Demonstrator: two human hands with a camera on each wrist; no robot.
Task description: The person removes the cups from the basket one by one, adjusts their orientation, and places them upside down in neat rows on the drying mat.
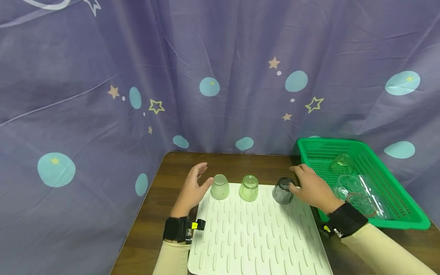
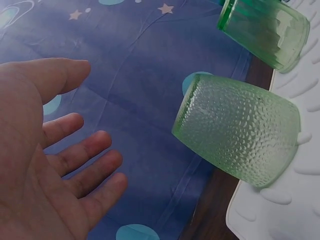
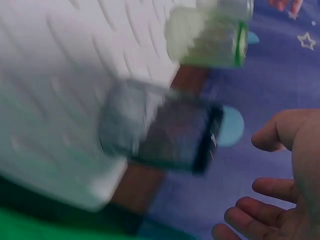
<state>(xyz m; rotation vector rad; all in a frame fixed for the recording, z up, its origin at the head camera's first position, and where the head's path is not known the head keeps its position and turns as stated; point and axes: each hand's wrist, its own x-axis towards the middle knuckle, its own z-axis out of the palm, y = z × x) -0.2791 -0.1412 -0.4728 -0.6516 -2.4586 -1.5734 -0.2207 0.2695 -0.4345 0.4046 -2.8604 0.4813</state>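
Observation:
Three glasses stand upside down in a row along the far edge of a white ridged mat (image 1: 254, 236). At the left is a pale green pebbled glass (image 2: 240, 130), in the middle a light green glass (image 1: 249, 188), at the right a dark grey glass (image 3: 160, 127). My left hand (image 1: 192, 189) is beside the pebbled glass, fingers spread and holding nothing. My right hand (image 1: 313, 187) hovers by the grey glass; the right wrist view shows a gap between its relaxed fingers (image 3: 255, 212) and the glass base.
A green plastic basket (image 1: 395, 179) stands to the right, partly behind my right forearm. In it lie several clear glasses (image 1: 350, 183) and a yellowish glass (image 1: 342, 165). The mat lies on a dark wooden table (image 1: 220, 162), with a patterned purple curtain (image 1: 233, 68) behind.

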